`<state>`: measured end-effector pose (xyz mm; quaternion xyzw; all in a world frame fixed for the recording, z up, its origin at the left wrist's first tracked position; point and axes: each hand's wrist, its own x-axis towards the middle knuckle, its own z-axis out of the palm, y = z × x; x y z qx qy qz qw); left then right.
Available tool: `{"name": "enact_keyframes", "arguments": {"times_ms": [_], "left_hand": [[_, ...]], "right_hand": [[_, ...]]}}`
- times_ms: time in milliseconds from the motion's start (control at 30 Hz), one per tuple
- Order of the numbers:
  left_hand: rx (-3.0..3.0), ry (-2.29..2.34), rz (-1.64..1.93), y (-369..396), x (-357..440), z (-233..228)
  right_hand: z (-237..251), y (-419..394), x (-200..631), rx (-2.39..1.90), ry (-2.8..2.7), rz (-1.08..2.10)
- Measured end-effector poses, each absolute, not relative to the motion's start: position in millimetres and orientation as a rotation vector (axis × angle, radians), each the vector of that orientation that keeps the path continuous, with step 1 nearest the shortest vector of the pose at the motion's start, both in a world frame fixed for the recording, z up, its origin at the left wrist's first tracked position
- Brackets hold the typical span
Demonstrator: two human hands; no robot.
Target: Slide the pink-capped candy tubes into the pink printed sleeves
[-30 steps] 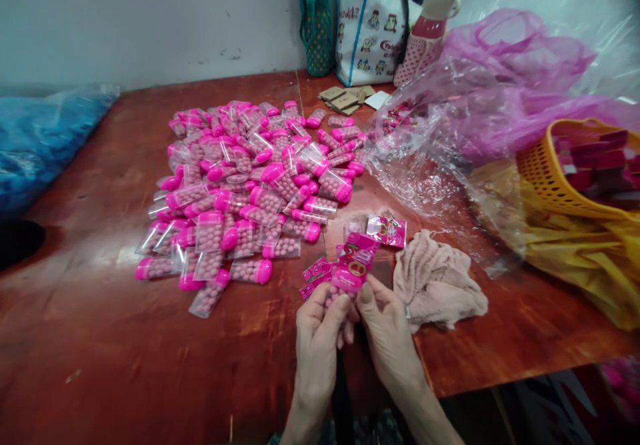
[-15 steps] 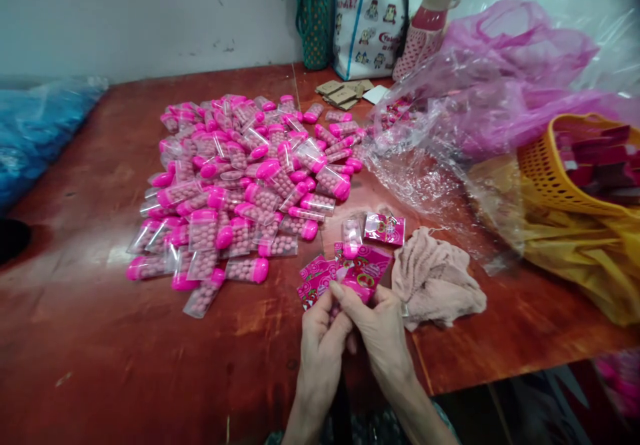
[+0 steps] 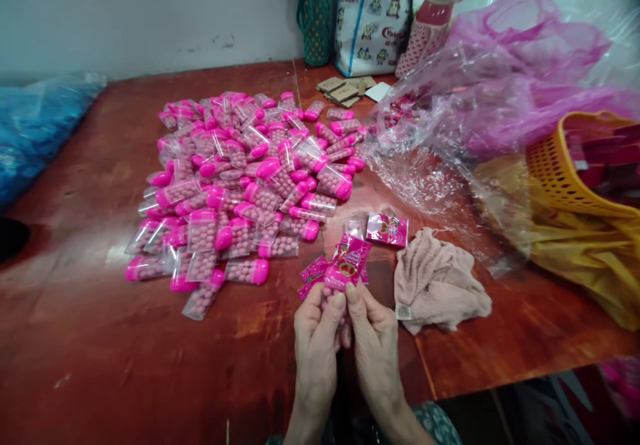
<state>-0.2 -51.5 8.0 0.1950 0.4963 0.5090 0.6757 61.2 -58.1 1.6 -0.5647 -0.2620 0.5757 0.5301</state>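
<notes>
Between both hands is a candy container [image 3: 329, 296] with pink balls inside, a printed pink wrapper [image 3: 348, 262] over its upper end. My left hand [image 3: 319, 332] grips its left side, and my right hand [image 3: 373, 328] pinches the right side, thumbs close together in front. Behind it lie more printed wrappers [image 3: 313, 273] and a partly hidden clear container [image 3: 353, 228]. A small stack of pink printed wrappers [image 3: 387, 230] sits just beyond my right hand. To the left spreads a large pile of pink-capped candy containers [image 3: 250, 185].
A crumpled beige cloth [image 3: 440, 282] lies right of my hands. Farther right are clear plastic [image 3: 425, 172], a yellow basket [image 3: 550, 165] and a pink bag [image 3: 525, 52]. Cardboard pieces [image 3: 345, 90] and a white tote bag [image 3: 373, 22] stand at the back; blue bags [image 3: 40, 132] at left.
The wrapper, tilted right before, now stands straighter over the container's end. My right hand has shifted its grip to the container's right side, and the thumbs sit side by side.
</notes>
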Motion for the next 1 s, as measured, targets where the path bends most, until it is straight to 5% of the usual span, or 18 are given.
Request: {"name": "enact_keyframes", "arguments": {"times_ms": [200, 467, 1000], "left_hand": [[0.656, 1.125, 0.979, -43.8, -9.5, 5.8], [0.802, 1.206, 0.855, -50.4, -9.8, 4.2], [0.140, 1.243, 1.398, -41.8, -11.1, 18.2]], "right_hand": [[1.5, -43.3, 73.4, -1.132, -0.464, 1.562], [-2.6, -43.6, 73.4, -1.416, -0.533, 1.488], [8.6, -60.3, 53.2, -1.440, -1.113, 1.315]]}}
